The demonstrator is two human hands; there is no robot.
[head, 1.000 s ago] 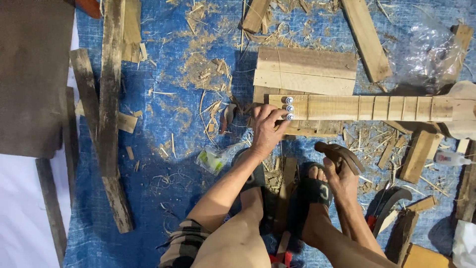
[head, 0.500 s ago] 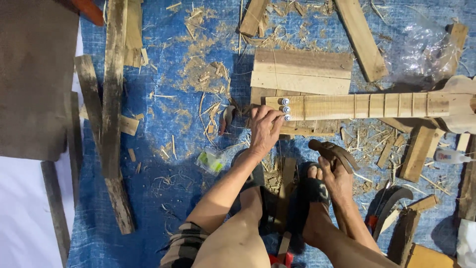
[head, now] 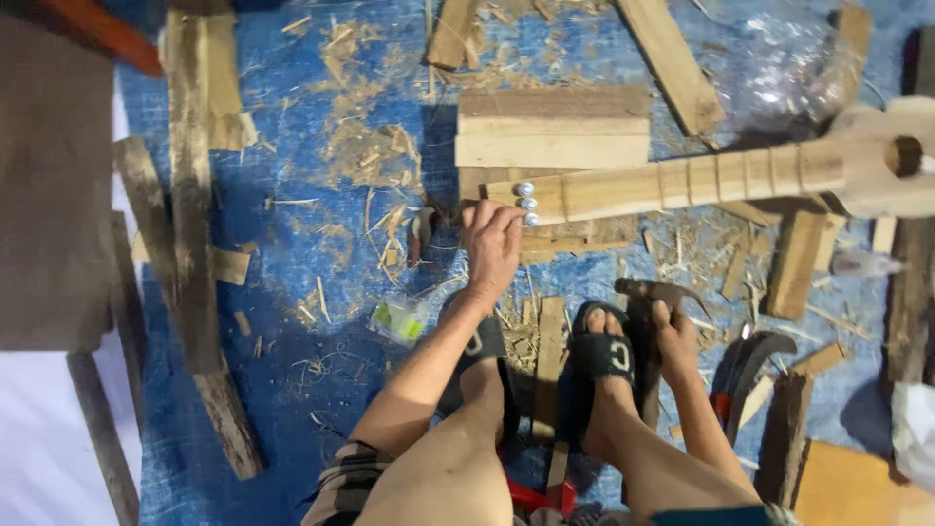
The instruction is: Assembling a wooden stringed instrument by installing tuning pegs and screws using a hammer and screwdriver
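A blue tarp (head: 321, 321) covers the floor and carries the work. At far left lie dark weathered planks (head: 190, 224), well apart from both hands. Wood shavings (head: 370, 146) are scattered across the centre, and a small green-and-clear packet (head: 399, 319) lies near the person's left forearm.

The left hand (head: 492, 248) rests palm down at the headstock end of an unfinished wooden instrument neck (head: 672, 185). Its fingers are spread narrow and flat, touching the wood just beside three round metal tuning pegs (head: 527, 204); they press rather than enclose. The neck lies roughly horizontal on offcuts, below a pale rectangular board (head: 552, 129), and joins a rounded body (head: 896, 161) at the right edge.

The right hand (head: 674, 331) is closed around a dark curved tool (head: 654, 292), beside the sandalled feet (head: 604, 356).

Handling judgement: the neck appears to be stiff, light, bare timber and not slippery. The pegs and fret lines are the delicate parts. The plain shaft between headstock and body looks like the safest place to take hold.
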